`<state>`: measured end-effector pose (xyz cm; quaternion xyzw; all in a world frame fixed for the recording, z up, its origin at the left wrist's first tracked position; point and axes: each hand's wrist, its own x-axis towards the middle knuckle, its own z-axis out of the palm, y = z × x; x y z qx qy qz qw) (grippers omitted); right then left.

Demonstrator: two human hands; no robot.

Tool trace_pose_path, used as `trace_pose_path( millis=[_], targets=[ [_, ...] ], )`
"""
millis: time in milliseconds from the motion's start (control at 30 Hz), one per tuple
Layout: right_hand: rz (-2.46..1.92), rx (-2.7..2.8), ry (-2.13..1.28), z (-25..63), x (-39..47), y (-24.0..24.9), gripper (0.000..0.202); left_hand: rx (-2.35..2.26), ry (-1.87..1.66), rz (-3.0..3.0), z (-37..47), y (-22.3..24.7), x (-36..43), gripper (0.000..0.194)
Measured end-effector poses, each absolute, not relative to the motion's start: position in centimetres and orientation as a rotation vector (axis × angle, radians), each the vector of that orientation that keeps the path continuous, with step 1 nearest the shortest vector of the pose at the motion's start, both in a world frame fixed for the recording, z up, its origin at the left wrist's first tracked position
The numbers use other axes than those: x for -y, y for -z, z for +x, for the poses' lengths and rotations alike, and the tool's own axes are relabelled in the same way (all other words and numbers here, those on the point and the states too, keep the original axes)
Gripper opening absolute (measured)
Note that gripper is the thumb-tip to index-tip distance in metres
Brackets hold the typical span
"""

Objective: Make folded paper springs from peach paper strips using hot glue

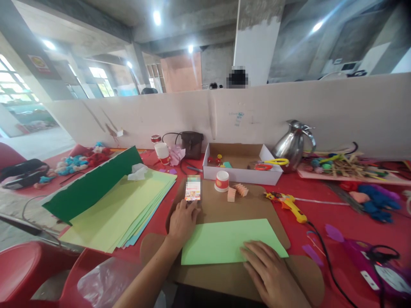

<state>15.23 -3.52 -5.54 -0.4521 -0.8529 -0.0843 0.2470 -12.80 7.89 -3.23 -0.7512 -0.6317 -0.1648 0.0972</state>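
Note:
A light green sheet of paper (221, 243), folded or cut to a long strip, lies flat on a brown cardboard mat (250, 216). My right hand (263, 263) rests on the sheet's right part, fingers stretched out and flat. My left hand (183, 220) is at the lower edge of a phone (193, 190) with a lit screen, fingers loosely spread and touching it near the bottom. Just beyond the sheet stand a paper cup (221, 181) and small folded pale orange paper pieces (231, 194).
Left lies a stack of coloured paper (128, 205) beside a dark green board (96, 184). A white box (240, 174) with scissors (263, 167) stands behind. Right are a yellow glue gun (293, 205) with its cord, a steel jug (290, 145) and a purple device (369, 265).

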Motion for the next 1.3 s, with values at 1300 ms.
trace_pose_path(
  millis=[1300],
  targets=[
    [-1.301,2.307,0.085,15.2,3.8,5.1,0.030,1.671,0.650,-2.146,-13.8,1.6,-12.5,0.048]
  ],
)
